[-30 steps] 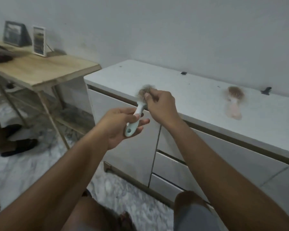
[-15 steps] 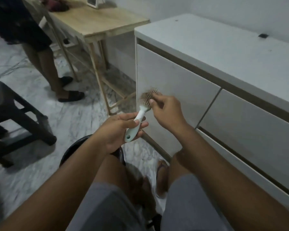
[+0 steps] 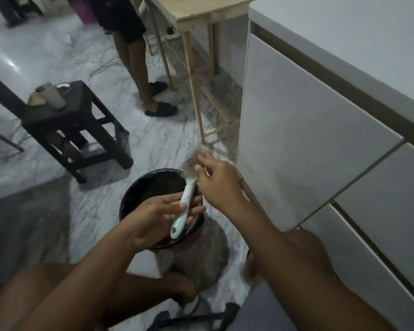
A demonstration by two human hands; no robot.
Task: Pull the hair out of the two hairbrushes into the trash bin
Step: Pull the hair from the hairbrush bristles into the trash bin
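My left hand (image 3: 153, 217) grips the pale green handle of a hairbrush (image 3: 182, 211), holding it over a black round trash bin (image 3: 139, 187) on the floor. The brush head, matted with light hair (image 3: 194, 158), points up and away. My right hand (image 3: 216, 182) pinches the hair at the brush head with its fingertips. The second hairbrush is out of view.
A white cabinet (image 3: 308, 130) with drawers stands close on the right. A wooden table (image 3: 201, 68) is behind it. A black stool (image 3: 74, 120) carrying a cup stands at left. Another person's legs in black sandals (image 3: 139, 75) are on the marble floor.
My view has tipped down from the cabinet top to the floor. Both hands carried the brush down over the trash bin; the right hand keeps picking at the hair.
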